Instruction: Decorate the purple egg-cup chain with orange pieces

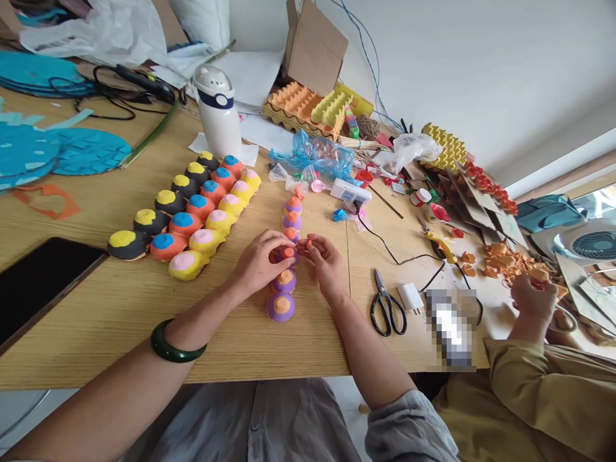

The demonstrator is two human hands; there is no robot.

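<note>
A strip of purple egg-carton cups [280, 308] with orange tops runs away from me at the middle of the table. My left hand [262, 260] is curled over its left side, fingers closed around one cup that has a bright orange piece [287, 253] on top. Just right of the strip, my right hand [323, 260] pinches a small orange-red bit [308, 244] between thumb and fingertips. Three more strips lie to the left: black cups with yellow tops [128, 245], orange cups with blue tops [168, 246], yellow cups with pink tops [187, 264].
Black scissors [385, 308], a white charger [410, 298] and a power strip [350, 192] lie to the right. A black tablet [43, 282] is at the left, a white bottle [219, 115] behind the strips. Another person's hand [534, 298] holds an orange piece at far right.
</note>
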